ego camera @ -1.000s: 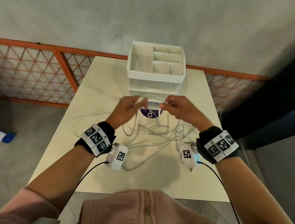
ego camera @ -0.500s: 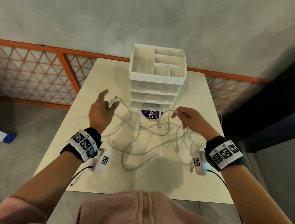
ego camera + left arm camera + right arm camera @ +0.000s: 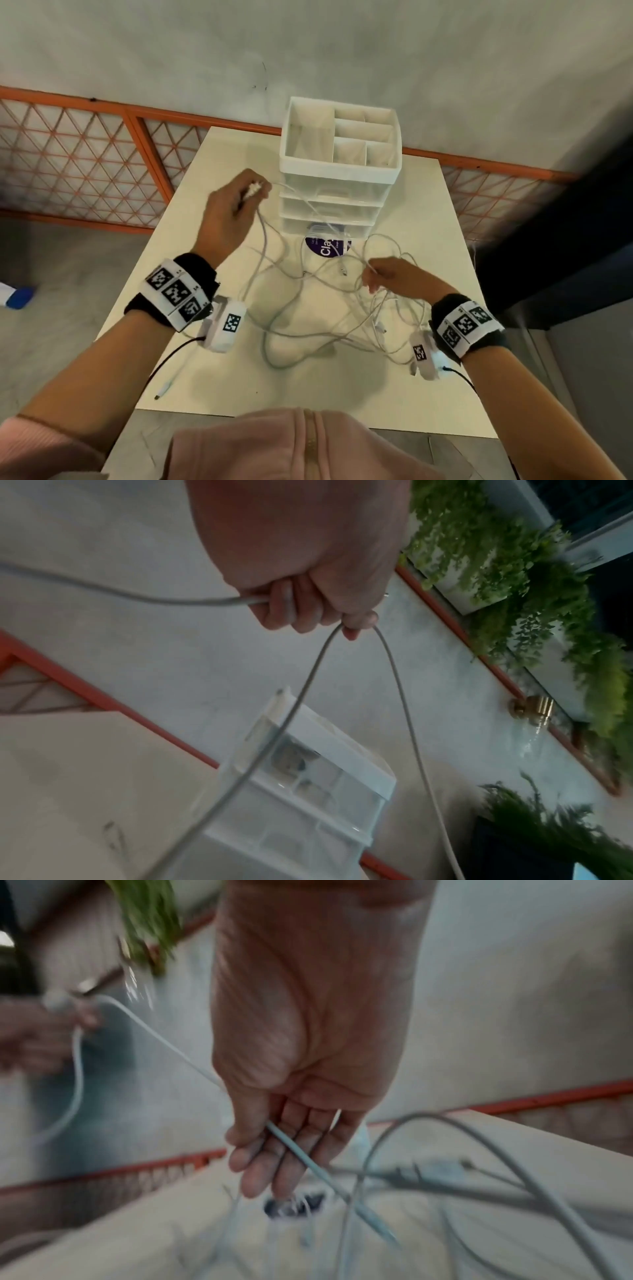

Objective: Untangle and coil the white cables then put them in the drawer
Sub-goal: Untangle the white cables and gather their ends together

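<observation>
Several white cables [image 3: 318, 308] lie tangled on the cream table [image 3: 205, 377], between my two hands. My left hand [image 3: 239, 202] is raised at the left of the drawer unit [image 3: 339, 185] and grips a cable end with its plug [image 3: 254, 187]; in the left wrist view the fingers [image 3: 301, 607] curl round the cable [image 3: 294, 696], which loops down. My right hand [image 3: 383, 277] is low at the right of the tangle. It pinches a strand between thumb and fingers [image 3: 274, 1153], and that strand [image 3: 171, 1047] runs taut up to the left hand. The drawers look closed.
A purple round sticker [image 3: 325, 246] lies in front of the drawer unit, under the cables. A loose plug end [image 3: 164, 389] rests near the table's front left edge. An orange lattice rail [image 3: 85, 150] and a grey wall stand behind the table.
My left hand has risen and moved up and right toward the drawer unit, drawing a cable end out of the tangle. My right hand has dropped lower, holding its strand.
</observation>
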`<state>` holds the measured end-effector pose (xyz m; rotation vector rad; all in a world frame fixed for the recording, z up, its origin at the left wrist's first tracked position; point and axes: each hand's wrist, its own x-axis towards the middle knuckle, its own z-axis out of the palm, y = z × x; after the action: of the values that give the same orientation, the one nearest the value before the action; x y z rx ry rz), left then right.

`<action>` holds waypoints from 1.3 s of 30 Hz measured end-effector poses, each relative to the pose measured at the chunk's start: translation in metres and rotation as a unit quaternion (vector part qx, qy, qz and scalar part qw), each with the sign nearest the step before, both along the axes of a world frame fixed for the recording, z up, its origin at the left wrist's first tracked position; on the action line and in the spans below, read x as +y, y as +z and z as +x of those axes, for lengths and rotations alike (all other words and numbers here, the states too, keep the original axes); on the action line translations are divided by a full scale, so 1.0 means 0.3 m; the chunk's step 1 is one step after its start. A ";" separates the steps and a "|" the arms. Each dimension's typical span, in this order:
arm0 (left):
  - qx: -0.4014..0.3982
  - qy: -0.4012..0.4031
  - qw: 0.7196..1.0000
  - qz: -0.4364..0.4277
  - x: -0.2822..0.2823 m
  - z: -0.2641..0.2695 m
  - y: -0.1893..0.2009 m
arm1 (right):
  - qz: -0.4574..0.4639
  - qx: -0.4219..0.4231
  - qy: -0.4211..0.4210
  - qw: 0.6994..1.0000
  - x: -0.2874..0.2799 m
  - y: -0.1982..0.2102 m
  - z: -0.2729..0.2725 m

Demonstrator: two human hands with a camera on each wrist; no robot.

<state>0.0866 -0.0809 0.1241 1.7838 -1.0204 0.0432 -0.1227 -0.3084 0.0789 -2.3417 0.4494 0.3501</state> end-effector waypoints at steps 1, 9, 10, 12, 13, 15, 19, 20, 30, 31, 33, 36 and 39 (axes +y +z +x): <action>-0.012 0.008 1.000 0.002 0.019 0.023 0.001 | 0.000 0.021 -0.022 1.000 -0.018 -0.056 -0.025; -0.084 0.076 0.982 0.152 0.137 0.033 -0.123 | -0.068 -0.080 -0.172 0.980 -0.078 -0.100 -0.054; -0.090 0.079 0.978 0.170 0.154 0.040 -0.136 | -0.085 -0.107 -0.173 0.975 -0.085 -0.068 -0.046; -0.101 0.079 0.970 0.207 0.180 0.044 -0.144 | -0.099 -0.149 -0.172 0.969 -0.100 0.003 -0.031; -0.100 0.078 0.966 0.224 0.190 0.044 -0.143 | -0.098 -0.172 -0.171 0.965 -0.106 0.035 -0.023; -0.089 0.082 0.960 0.252 0.210 0.049 -0.143 | -0.095 -0.198 -0.169 0.961 -0.110 0.085 -0.011; -0.088 0.107 0.942 0.307 0.246 0.060 -0.138 | -0.090 -0.111 -0.152 0.978 -0.096 0.039 0.009; -0.095 0.114 0.938 0.315 0.259 0.059 -0.139 | -0.091 -0.089 -0.138 0.982 -0.071 0.007 0.017; -0.019 0.085 0.960 0.267 0.376 0.100 -0.124 | 0.032 -0.118 0.094 0.988 0.424 -0.158 0.304; -0.002 0.078 0.966 0.246 0.396 0.101 -0.129 | 0.041 -0.080 0.136 0.987 0.471 -0.177 0.338; 0.013 0.073 0.972 0.221 0.442 0.089 -0.143 | 0.040 -0.027 0.217 0.975 0.565 -0.240 0.401; 0.051 0.077 0.971 0.222 0.501 0.072 -0.153 | 0.032 0.011 0.285 0.958 0.684 -0.320 0.466; 0.124 0.061 0.966 0.220 0.552 0.063 -0.172 | -0.060 0.008 0.333 0.941 0.758 -0.380 0.488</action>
<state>0.1057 0.0848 0.0725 2.1865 -0.7750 -0.3474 0.0236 -0.0810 -0.0352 -2.5572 -0.3501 0.6673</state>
